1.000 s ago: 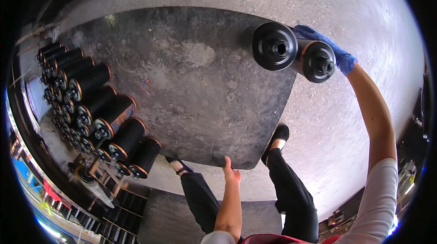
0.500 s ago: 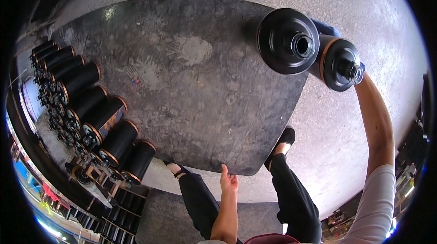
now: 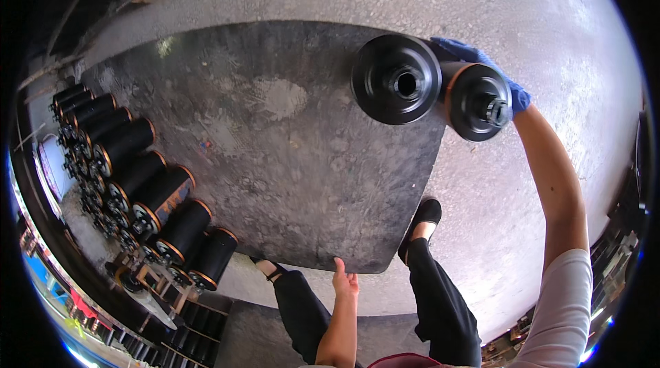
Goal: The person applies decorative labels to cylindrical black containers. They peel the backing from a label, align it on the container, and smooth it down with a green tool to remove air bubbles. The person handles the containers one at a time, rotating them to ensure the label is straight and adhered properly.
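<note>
Out at the upper right, my right hand (image 3: 519,96) wears a blue glove and is closed around the far side of two black cylinders. The left cylinder (image 3: 371,86) shows its round end face, with a hollow neck in the middle. Beside it, partly overlapped, the right cylinder (image 3: 459,103) has an orange ring near its end and a narrower neck. What the gloved fingers press on is mostly hidden behind them. My bare left hand (image 3: 346,284) hangs low, near the front edge of the dark mat (image 3: 309,182), its thumb apart and its fingers loosely bent, holding nothing.
Many black cylinders with orange rims stand in rows (image 3: 182,230) along the left side. A wooden stand (image 3: 148,279) is at their near end. My feet (image 3: 426,213) are by the mat's near edge, on pale speckled floor (image 3: 495,230).
My right hand and the two cylinders have shifted left, and more of the blue glove shows. The mat and the rows appear slightly lower in view. My left hand hardly differs.
</note>
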Tool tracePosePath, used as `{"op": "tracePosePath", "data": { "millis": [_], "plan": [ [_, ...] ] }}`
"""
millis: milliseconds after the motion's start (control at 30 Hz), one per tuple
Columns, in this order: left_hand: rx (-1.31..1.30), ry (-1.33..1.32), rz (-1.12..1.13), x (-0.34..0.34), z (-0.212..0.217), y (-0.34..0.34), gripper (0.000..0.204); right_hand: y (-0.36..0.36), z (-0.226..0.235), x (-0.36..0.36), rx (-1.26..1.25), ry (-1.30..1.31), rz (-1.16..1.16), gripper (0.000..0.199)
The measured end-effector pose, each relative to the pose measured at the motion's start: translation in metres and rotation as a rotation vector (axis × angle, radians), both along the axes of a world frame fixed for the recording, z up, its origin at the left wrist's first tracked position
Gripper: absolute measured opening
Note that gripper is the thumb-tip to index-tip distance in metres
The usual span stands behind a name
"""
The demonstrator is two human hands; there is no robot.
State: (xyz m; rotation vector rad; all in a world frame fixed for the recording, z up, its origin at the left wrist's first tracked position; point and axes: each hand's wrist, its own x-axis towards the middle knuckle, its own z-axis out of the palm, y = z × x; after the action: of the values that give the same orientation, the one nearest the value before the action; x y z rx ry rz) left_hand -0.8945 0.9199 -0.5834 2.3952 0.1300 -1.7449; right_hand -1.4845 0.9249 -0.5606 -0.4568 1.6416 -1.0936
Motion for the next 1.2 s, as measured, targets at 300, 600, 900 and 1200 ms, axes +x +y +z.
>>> {"op": "tracePosePath", "data": {
  "millis": [300,600,900,1200],
  "plan": [
    [0.32,-0.218,-0.419,0.021,0.03,-0.035,0.084,0.13,0.003,0.043,0.351,0.431,-0.31,0.056],
    [-0.011,0.086,-0.925,-0.019,0.202,-0.137,0.048,0.209,0.116,0.233,0.683,0.217,0.002,0.035],
    [-0.661,0.206,-1.605,-0.155,0.23,-0.178,0.029,0.095,0.191,0.192,0.402,0.526,-0.178,0.035],
    [-1.455,0.314,-2.445,-0.373,0.258,-0.225,0.05,0.006,0.258,0.136,0.573,0.906,-0.1,0.07]
  ]
}}
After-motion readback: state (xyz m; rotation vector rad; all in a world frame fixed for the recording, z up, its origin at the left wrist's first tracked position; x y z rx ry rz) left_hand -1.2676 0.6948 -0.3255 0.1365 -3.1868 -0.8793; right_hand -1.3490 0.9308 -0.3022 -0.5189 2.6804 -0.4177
